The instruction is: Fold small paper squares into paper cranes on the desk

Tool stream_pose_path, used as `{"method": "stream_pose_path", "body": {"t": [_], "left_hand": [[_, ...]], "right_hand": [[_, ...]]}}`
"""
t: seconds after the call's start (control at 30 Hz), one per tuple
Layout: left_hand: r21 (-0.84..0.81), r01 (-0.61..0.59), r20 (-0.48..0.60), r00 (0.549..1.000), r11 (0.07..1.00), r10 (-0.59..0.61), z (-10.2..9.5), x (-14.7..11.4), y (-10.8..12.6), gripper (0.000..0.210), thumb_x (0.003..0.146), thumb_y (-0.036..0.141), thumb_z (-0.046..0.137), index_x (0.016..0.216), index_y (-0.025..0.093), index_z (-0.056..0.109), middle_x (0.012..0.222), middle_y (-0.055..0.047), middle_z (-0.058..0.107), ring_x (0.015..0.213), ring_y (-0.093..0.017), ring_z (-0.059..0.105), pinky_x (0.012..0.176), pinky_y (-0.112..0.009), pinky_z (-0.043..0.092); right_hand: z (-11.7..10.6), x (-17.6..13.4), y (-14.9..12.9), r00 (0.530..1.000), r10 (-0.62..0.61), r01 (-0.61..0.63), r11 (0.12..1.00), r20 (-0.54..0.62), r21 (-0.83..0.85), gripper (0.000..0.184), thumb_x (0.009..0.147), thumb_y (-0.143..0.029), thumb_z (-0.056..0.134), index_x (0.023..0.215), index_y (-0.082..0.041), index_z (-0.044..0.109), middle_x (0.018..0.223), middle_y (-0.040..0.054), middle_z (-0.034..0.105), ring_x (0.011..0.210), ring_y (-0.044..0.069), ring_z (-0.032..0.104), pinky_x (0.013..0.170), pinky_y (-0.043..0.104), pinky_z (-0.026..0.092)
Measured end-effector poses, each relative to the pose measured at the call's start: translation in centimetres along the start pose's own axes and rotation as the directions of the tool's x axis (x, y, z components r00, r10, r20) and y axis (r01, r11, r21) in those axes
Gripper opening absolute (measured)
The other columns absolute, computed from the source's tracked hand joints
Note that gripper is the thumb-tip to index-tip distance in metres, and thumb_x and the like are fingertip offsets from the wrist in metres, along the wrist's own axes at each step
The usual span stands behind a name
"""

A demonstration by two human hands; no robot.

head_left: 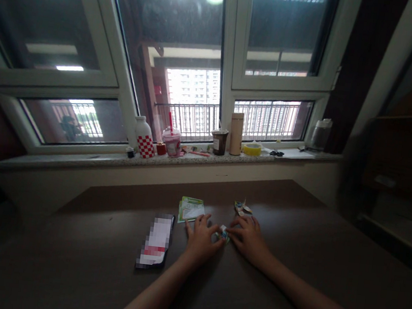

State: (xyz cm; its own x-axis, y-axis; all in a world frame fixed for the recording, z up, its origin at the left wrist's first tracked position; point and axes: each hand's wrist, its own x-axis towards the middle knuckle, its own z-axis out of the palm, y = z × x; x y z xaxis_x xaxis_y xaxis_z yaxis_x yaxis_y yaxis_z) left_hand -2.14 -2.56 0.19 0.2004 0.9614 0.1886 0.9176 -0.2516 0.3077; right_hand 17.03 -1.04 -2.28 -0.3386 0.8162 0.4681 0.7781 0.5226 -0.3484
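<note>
Over the brown table, my left hand [202,238] has its thumb and index finger closed at the left side of a small folded piece of paper [223,234], white, blue and green. My right hand [250,236] pinches the same paper from its right side. Fingers cover part of it, so its full shape is hidden. Just beyond my left fingertips lie green and white paper sheets [191,209], stacked loosely. A second crumpled or folded colourful paper piece [242,208] rests past my right hand.
Left of my left hand lies a phone [155,241] with a blurred screen. Along the windowsill stand a checkered bottle [144,137], a pink drink cup [172,143], a dark cup [219,142], a beige flask [236,134] and yellow tape [252,150]. The table [95,280] meets the wall below.
</note>
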Motion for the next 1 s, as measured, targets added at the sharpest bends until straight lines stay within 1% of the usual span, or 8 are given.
{"method": "stream_pose_path", "body": {"t": [0.07, 0.23, 0.37, 0.5, 0.77, 1.0], "left_hand": [[-0.002, 0.000, -0.010, 1.000, 1.000, 0.000, 0.13, 0.08, -0.11, 0.028, 0.085, 0.050, 0.062, 0.108, 0.037, 0.072, 0.151, -0.006, 0.044, 0.143, -0.035, 0.031, 0.112, -0.075, 0.006], [-0.001, 0.004, -0.015, 1.000, 1.000, -0.004, 0.34, 0.24, -0.27, 0.027, 0.086, 0.050, 0.063, 0.107, 0.037, 0.072, 0.151, -0.005, 0.045, 0.142, -0.034, 0.031, 0.111, -0.075, 0.006], [-0.005, 0.005, -0.023, 1.000, 1.000, -0.005, 0.41, 0.25, -0.30, 0.026, 0.085, 0.050, 0.063, 0.106, 0.038, 0.073, 0.148, -0.005, 0.047, 0.141, -0.034, 0.033, 0.111, -0.075, 0.007], [-0.013, 0.002, -0.044, 0.999, 1.000, -0.003, 0.56, 0.27, -0.39, 0.023, 0.087, 0.047, 0.061, 0.105, 0.038, 0.073, 0.147, -0.004, 0.048, 0.141, -0.034, 0.033, 0.111, -0.076, 0.006], [-0.040, 0.025, -0.034, 0.999, 0.999, -0.026, 0.42, 0.32, -0.16, 0.021, 0.087, 0.044, 0.062, 0.104, 0.038, 0.074, 0.147, -0.005, 0.048, 0.142, -0.033, 0.032, 0.111, -0.075, 0.006], [-0.045, 0.057, -0.022, 0.998, 0.997, -0.058, 0.12, 0.26, 0.12, 0.023, 0.086, 0.045, 0.062, 0.105, 0.038, 0.074, 0.147, -0.005, 0.048, 0.141, -0.032, 0.033, 0.112, -0.073, 0.009]], "right_hand": [[-0.05, -0.05, -0.11, 0.999, -0.030, 0.030, 0.999, 0.029, -0.011, 0.023, 0.091, -0.027, 0.061, 0.108, -0.035, 0.074, 0.110, 0.0033, 0.070, 0.120, 0.027, 0.052, 0.113, 0.061, 0.020], [-0.02, -0.01, -0.36, 0.996, -0.071, 0.073, 0.997, 0.050, -0.038, 0.026, 0.092, -0.027, 0.058, 0.111, -0.036, 0.073, 0.110, 0.0042, 0.071, 0.120, 0.027, 0.052, 0.113, 0.063, 0.019], [-0.13, 0.00, -0.60, 0.996, -0.062, 0.065, 0.997, 0.064, -0.043, 0.026, 0.093, -0.026, 0.057, 0.110, -0.035, 0.073, 0.110, 0.0044, 0.071, 0.119, 0.027, 0.053, 0.113, 0.064, 0.019], [-0.18, -0.08, -0.76, 0.995, -0.065, 0.069, 0.997, 0.074, -0.040, 0.027, 0.093, -0.027, 0.056, 0.111, -0.036, 0.073, 0.111, 0.0047, 0.070, 0.119, 0.027, 0.053, 0.113, 0.064, 0.019], [-0.18, -0.06, -0.91, 0.994, -0.050, 0.053, 0.998, 0.095, -0.032, 0.027, 0.095, -0.030, 0.054, 0.115, -0.036, 0.071, 0.114, 0.0052, 0.068, 0.121, 0.027, 0.053, 0.114, 0.063, 0.022], [-0.39, -0.08, -1.00, 0.995, -0.041, 0.043, 0.999, 0.092, -0.023, 0.024, 0.095, -0.032, 0.053, 0.106, -0.035, 0.075, 0.110, 0.0047, 0.069, 0.119, 0.027, 0.054, 0.114, 0.064, 0.020]]}}
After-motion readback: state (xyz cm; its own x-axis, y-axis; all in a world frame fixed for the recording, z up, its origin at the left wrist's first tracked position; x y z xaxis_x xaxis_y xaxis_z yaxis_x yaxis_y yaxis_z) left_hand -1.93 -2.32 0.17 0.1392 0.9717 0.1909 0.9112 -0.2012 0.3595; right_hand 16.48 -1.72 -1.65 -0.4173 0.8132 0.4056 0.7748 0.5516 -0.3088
